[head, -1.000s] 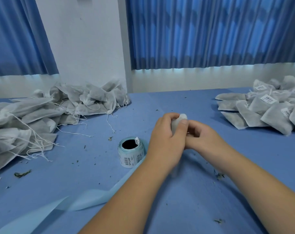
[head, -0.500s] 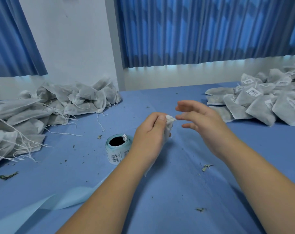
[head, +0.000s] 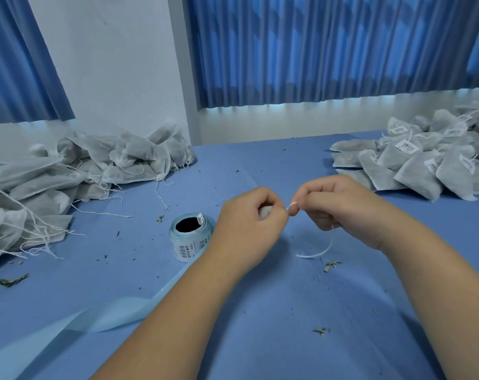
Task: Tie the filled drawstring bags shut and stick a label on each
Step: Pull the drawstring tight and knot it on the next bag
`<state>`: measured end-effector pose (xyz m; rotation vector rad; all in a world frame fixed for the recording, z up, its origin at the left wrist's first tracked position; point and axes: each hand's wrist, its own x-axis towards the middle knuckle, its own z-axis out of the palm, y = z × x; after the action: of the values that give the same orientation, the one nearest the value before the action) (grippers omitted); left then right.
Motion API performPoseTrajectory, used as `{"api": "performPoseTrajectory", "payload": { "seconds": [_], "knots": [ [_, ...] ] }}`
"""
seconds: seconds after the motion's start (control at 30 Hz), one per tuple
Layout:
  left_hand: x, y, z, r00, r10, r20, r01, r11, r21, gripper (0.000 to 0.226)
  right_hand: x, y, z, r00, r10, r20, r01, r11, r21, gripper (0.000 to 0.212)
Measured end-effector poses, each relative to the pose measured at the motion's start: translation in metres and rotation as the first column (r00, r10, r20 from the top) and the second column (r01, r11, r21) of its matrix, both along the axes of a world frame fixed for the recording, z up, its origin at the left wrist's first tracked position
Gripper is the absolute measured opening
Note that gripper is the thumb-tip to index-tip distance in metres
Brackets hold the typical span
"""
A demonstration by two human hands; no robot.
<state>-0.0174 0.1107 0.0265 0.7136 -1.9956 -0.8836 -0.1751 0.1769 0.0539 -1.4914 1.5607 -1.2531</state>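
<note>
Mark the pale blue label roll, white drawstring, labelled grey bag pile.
pale blue label roll [head: 187, 246], head view: side wall.
white drawstring [head: 306, 256], head view: loose tail.
labelled grey bag pile [head: 419, 179], head view: front bag.

Just right of the label roll [head: 190, 238], the left hand [head: 248, 224] curls, seemingly round a bag [head: 264, 211], while the right hand [head: 342, 212] pinches its string [head: 316, 253].

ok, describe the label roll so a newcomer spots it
On the blue table, between the unlabelled bag pile and the labelled pile, look just beside the left hand. The label roll stands on end there: the only pale blue cylinder, dark hollow core, barcodes outside.
</note>
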Motion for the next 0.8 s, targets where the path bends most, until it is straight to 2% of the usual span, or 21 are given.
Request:
{"api": "performPoseTrajectory", "payload": {
  "seconds": [0.1, 0.2, 0.33, 0.47, 0.57, 0.67, 0.8],
  "knots": [
    [0.001, 0.004, 0.001, 0.998, -0.056, 0.000, 0.056, 0.997, 0.059, 0.012, 0.000, 0.002, 0.000, 0.997, 0.010, -0.071, -0.009, 1.000, 0.019, 0.020],
    [-0.001, 0.004, 0.001, 0.995, -0.102, -0.003, 0.100, 0.975, 0.196, 0.019, 0.001, 0.004, 0.000, 0.990, 0.017, -0.141, -0.013, 1.000, 0.024, 0.008],
    [0.000, 0.000, -0.003, 0.986, -0.156, 0.063, 0.132, 0.951, 0.280, 0.019, -0.005, 0.003, -0.005, 0.945, -0.073, -0.319, 0.071, 0.997, -0.019, 0.016],
    [0.000, -0.001, -0.005, 0.979, -0.172, 0.107, 0.127, 0.934, 0.333, 0.024, -0.005, 0.002, -0.007, 0.947, -0.094, -0.307, 0.076, 0.995, -0.072, 0.016],
    [0.000, 0.001, -0.003, 0.985, -0.171, 0.037, 0.146, 0.922, 0.359, 0.024, -0.003, 0.000, -0.007, 0.957, -0.109, -0.269, 0.078, 0.989, -0.122, 0.014],
    [0.002, 0.002, 0.000, 0.976, -0.202, -0.080, 0.217, 0.885, 0.411, 0.014, -0.001, -0.002, -0.010, 0.946, -0.151, -0.287, 0.111, 0.982, -0.150, 0.011],
    [0.002, 0.003, 0.005, 0.972, -0.124, -0.201, 0.199, 0.888, 0.414, 0.016, 0.008, -0.006, -0.014, 0.948, -0.122, -0.294, 0.077, 0.984, -0.161, 0.016]
  ]
}}
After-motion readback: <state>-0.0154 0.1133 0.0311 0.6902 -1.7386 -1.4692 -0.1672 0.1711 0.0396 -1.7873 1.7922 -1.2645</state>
